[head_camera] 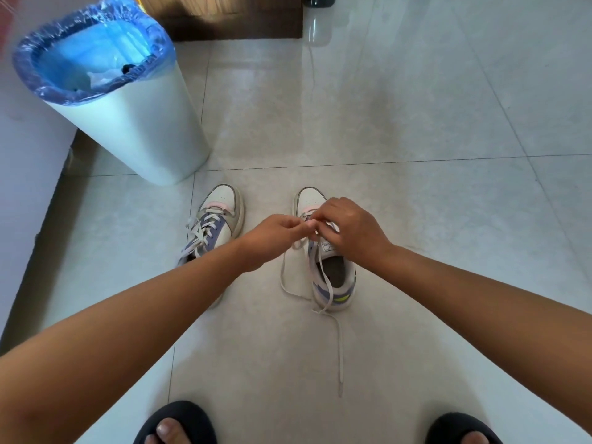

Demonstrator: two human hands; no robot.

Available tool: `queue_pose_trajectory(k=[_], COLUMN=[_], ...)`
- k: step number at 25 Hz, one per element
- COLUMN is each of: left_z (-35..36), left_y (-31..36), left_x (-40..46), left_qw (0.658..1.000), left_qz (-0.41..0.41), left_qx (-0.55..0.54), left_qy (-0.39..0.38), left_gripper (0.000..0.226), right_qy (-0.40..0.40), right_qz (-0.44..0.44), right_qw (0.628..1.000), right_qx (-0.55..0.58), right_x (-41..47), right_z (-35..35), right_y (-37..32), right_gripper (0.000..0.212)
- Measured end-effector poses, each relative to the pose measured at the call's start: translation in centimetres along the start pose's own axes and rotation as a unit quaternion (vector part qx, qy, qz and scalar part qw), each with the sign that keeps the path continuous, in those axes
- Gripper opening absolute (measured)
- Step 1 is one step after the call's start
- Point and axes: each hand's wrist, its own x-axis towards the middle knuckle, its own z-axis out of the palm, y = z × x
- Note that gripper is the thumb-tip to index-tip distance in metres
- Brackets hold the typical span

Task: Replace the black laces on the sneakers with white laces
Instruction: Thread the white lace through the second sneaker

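While the left hand (275, 230) pinched a flat white lace (320, 277), the right hand (347, 227) gripped it over the white-and-lilac leather sneaker (333, 277).

Both hands (315, 230) seemingly pinching a white lace (315, 267) over the right sneaker (333, 277).

Glossy pale tile floor (416, 123); white bin (134, 123), blue liner; dark wooden door (237, 17) behind.

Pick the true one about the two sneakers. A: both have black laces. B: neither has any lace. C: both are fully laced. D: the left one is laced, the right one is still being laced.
D: the left sneaker is laced white to the top, while both hands work a loose white lace at the right sneaker.
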Motion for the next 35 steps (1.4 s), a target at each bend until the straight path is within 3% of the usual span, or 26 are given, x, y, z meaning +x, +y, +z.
queue_pose_trajectory(k=[3,5,11,14,17,21,24,28,32,35], left_z=[-1.8,-3.3,-7.0,-9.2,-11.6,-12.9,-11.2,-5.6,-0.8,1.6], left_y=[0.4,0.8,1.8,2.7,3.0,1.8,0.7,-1.2,-2.3,-2.6], left_x=[-0.3,-0.7,-2.2,-3.2,-4.5,-5.8,-5.1,-2.9,-0.9,0.0], left_qw=[0.999,0.997,0.995,0.980,0.949,0.920,0.930,0.955,0.937,0.935], left_qz=[0.013,0.031,0.048,0.070,0.100,0.123,0.081,-0.040,-0.084,-0.099], left_qx=[-0.049,-0.047,-0.073,-0.181,-0.297,-0.370,-0.356,-0.291,-0.326,-0.314], left_qy=[0.021,0.044,0.057,0.051,0.039,0.034,0.036,0.046,0.093,0.132], left_gripper=[0.027,0.027,0.019,0.024,0.030,0.030,0.024,0.010,0.007,0.010], right_qy=[-0.038,-0.031,-0.053,-0.036,-0.037,-0.027,-0.050,-0.134,-0.079,-0.144], right_qz=[0.239,0.328,0.453,0.488,0.502,0.502,0.481,0.376,0.350,0.301], right_qw=[0.966,0.936,0.858,0.831,0.828,0.828,0.836,0.852,0.911,0.937], right_qx=[0.088,0.124,0.238,0.263,0.246,0.247,0.258,0.338,0.203,0.100], right_x=[0.7,1.2,1.9,2.2,2.1,2.1,2.0,2.0,1.3,-0.7], right_z=[0.2,0.1,-0.1,-0.3,-0.4,-0.4,0.1,0.8,-0.1,-0.3], right_y=[0.7,1.4,2.8,3.2,3.7,3.7,2.7,0.6,1.0,1.2], right_gripper=[0.011,0.015,0.022,0.025,0.024,0.024,0.021,0.007,0.003,0.004])
